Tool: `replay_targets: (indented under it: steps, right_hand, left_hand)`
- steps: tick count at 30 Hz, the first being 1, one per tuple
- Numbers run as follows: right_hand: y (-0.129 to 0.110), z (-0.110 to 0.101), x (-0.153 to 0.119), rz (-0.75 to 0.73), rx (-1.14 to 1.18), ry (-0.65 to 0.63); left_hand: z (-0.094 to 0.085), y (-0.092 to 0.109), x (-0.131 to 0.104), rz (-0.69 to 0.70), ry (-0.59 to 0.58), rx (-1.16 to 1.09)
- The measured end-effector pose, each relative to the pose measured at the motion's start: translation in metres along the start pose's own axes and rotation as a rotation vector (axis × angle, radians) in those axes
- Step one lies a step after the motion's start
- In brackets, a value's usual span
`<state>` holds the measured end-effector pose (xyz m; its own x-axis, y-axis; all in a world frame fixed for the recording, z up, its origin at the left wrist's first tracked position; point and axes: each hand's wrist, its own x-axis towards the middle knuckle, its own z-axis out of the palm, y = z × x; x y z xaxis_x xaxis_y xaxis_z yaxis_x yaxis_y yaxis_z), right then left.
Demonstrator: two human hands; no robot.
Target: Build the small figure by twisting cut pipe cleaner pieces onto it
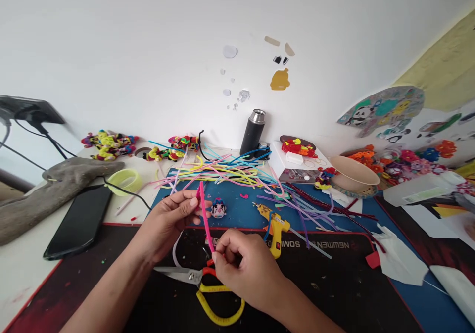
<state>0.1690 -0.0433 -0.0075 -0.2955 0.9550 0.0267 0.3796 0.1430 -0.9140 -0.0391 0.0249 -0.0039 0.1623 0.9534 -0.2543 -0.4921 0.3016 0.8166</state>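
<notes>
**Pink fuzzy stem point(205, 218) pinched between two hands**

The left hand point(181, 211) pinches the stem near its upper end, thumb pressed toward the forefinger, the other fingers loosely curled behind. A darker pink piece shows beside the stem at this grip; whether it is a folded part or a second piece, I cannot tell. The right hand point(248, 262) grips the lower end between thumb and curled forefinger. Between the two, the stem runs at a steep slant, bowing slightly, in front of the person and above the work surface.

Below the hands, scissors point(192, 276) with yellow handles lie on a black desk mat point(319, 288), their blades pointing left and one handle partly covered by the right hand. Just beyond the left fingertips, a small figure head point(218, 208) in blue and white sits on a blue mat point(237, 219). A yellow glue gun point(275, 226) lies to the right of it, with purple stems point(297, 209) spread near its nozzle.

Further back, a loose heap of mixed-colour stems point(222, 170) crosses the blue mat, and a dark flask point(253, 134) stands behind it near the wall. Out to the left lie a black phone point(79, 221), a yellow-green tape roll point(124, 190) and a piece of driftwood point(67, 184). A beige bowl point(352, 174) stands to the right.
</notes>
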Motion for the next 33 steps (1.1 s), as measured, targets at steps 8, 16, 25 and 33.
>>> replay_targets:
  steps: [8, 16, 25, 33]
  right_hand:
    - [0.003, 0.01, -0.003, -0.009, 0.02, -0.013]
    - [-0.002, 0.013, -0.007, -0.023, 0.078, -0.054]
    - [-0.003, 0.019, -0.008, 0.02, 0.103, -0.06]
    - [-0.007, 0.02, -0.013, 0.043, 0.172, -0.096]
  left_hand:
    - [0.001, 0.002, -0.005, -0.024, -0.063, 0.004]
    - [0.001, 0.003, -0.008, -0.001, -0.136, -0.011]
    - [0.0, 0.008, -0.014, -0.016, -0.119, -0.055]
    - [0.003, 0.011, -0.014, 0.075, -0.17, -0.01]
